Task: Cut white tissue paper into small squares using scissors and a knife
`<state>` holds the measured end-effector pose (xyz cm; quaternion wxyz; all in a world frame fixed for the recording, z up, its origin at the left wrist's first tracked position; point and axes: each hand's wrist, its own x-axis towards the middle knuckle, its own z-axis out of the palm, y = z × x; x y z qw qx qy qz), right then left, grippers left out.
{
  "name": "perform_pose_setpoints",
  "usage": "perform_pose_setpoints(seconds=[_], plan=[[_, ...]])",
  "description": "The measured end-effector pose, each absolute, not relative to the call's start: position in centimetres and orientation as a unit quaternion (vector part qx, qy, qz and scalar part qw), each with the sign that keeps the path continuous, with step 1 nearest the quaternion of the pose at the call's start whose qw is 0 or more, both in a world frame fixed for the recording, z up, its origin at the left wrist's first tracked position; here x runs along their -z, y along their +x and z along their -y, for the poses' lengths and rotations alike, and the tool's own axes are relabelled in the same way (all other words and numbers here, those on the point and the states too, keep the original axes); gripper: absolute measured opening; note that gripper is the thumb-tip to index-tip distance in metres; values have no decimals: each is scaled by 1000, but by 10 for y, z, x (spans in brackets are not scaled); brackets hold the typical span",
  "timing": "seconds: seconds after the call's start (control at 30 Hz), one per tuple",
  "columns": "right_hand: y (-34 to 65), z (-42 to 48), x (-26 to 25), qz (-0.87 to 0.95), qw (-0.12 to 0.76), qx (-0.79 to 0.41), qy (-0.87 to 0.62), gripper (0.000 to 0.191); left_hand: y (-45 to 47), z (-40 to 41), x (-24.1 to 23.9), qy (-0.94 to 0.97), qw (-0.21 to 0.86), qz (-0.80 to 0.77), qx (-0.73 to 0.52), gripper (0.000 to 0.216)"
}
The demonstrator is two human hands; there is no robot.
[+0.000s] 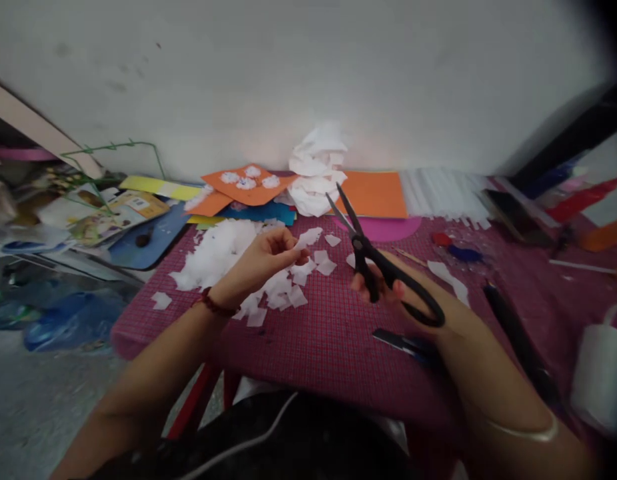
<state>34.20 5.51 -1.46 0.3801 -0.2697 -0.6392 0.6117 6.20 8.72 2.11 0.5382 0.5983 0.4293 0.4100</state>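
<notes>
My right hand [388, 293] grips black scissors [373, 260] with the blades parted, tips pointing up and left above the table. My left hand [263, 257] is closed in a pinch on a small white paper scrap [302, 248], held over a scatter of cut white paper squares [288, 293]. A bigger heap of white paper bits [216, 253] lies to the left of that hand. The two hands are a short distance apart over the magenta checked tablecloth [328, 340].
Orange card with white puffs [248, 183], crumpled white paper [316, 173], an orange sheet [376, 193] and a pink disc [388, 228] lie at the back by the wall. A dark pen [403, 343], a black stick [518, 343] and a white roll [601, 373] are on the right. Papers clutter the left.
</notes>
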Motion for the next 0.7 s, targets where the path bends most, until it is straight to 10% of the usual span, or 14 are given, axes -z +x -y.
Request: perform_pose_setpoints(seconds=[0.33,0.7], plan=[[330,-55,8,659,220,-628,-352,79,47,-94,-6,685,395,-437,-428,24],[323,-58,15,629,223,-640,-381,75,55,-93,8,446,699,-400,-392,28]])
